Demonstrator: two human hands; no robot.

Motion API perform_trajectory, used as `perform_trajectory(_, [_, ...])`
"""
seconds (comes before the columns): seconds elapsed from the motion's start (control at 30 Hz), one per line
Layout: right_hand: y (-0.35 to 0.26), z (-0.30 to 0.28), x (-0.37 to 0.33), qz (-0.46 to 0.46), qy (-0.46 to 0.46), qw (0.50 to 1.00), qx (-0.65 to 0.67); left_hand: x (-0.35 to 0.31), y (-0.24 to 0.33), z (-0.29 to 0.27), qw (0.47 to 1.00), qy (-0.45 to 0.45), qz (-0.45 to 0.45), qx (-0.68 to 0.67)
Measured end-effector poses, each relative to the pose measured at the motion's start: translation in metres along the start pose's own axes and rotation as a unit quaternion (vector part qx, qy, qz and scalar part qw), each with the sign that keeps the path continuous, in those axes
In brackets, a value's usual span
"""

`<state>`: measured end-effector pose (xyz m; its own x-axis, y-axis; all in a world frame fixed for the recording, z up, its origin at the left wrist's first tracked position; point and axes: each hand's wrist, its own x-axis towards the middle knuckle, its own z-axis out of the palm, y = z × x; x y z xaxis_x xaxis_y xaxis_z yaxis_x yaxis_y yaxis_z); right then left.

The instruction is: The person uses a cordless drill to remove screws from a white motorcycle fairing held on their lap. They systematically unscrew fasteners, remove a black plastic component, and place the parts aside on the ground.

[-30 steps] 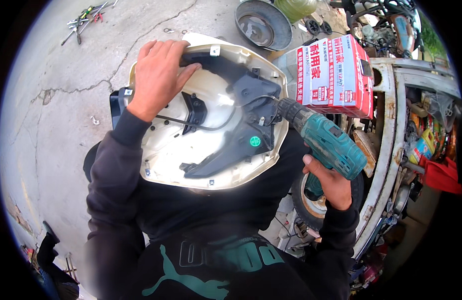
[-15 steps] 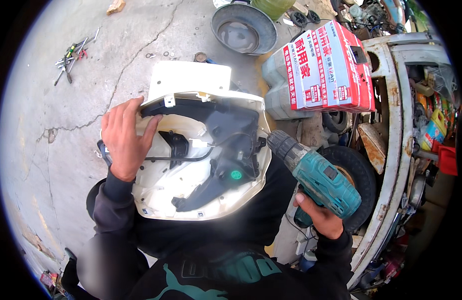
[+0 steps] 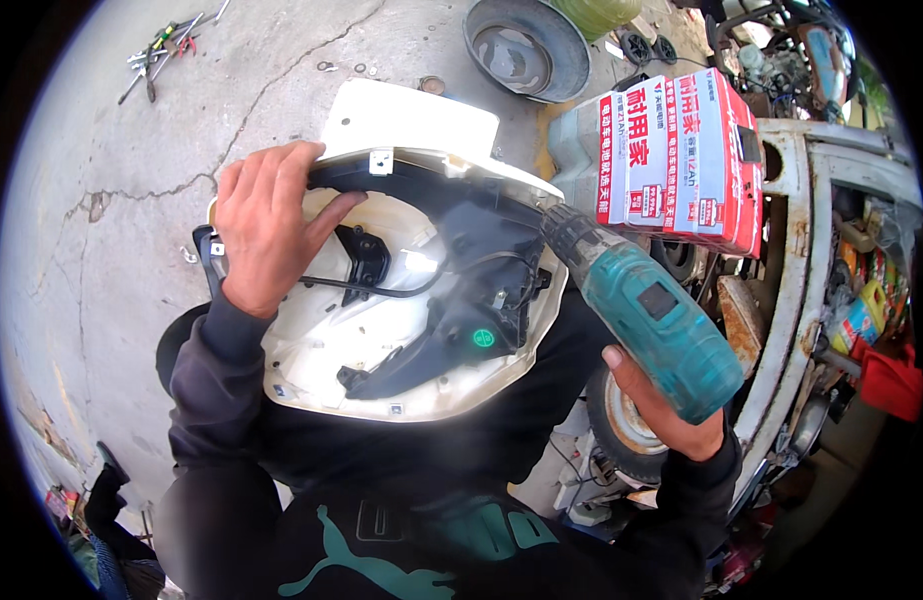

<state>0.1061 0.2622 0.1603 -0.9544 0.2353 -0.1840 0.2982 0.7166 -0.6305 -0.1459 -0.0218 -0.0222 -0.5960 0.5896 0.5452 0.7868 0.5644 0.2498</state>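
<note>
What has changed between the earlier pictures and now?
Since half a second ago, the drill in the right hand has moved forward along the cream panel's right edge; its front end is now at the far right corner. Since the first picture, the panel has tilted, showing more of the white flap beyond. Nothing was grabbed or released; the left hand still grips the far left rim.

Head-worn fisheye camera, left of a pair, faces down from close above the bare left hand [image 3: 269, 228] and bare right hand [image 3: 653, 408]; cracked grey concrete ground [image 3: 131, 265] lies farther off, beyond the left hand (rusty white metal frame [image 3: 784, 330], outside the right hand, appears bowed).
</note>
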Motion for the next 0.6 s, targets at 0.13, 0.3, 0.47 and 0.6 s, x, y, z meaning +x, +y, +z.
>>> perform_trajectory(0.13, [-0.032, -0.004, 0.032, -0.044, -0.046, 0.989, -0.131, 0.004, 0.000, -0.001, 1.000, 0.013, 0.002, -0.018])
perform_trajectory(0.3, [-0.067, 0.003, 0.062, 0.069, -0.069, 0.993, -0.063, 0.003, -0.002, 0.001, 0.999, -0.008, -0.002, -0.045])
perform_trajectory(0.47, [-0.086, 0.012, 0.075, 0.110, -0.090, 0.987, -0.079, 0.001, 0.002, 0.009, 0.999, -0.007, -0.015, -0.033])
perform_trajectory(0.6, [-0.090, 0.022, 0.071, 0.125, -0.070, 0.984, -0.109, 0.001, 0.004, 0.016, 0.999, 0.028, -0.019, -0.010])
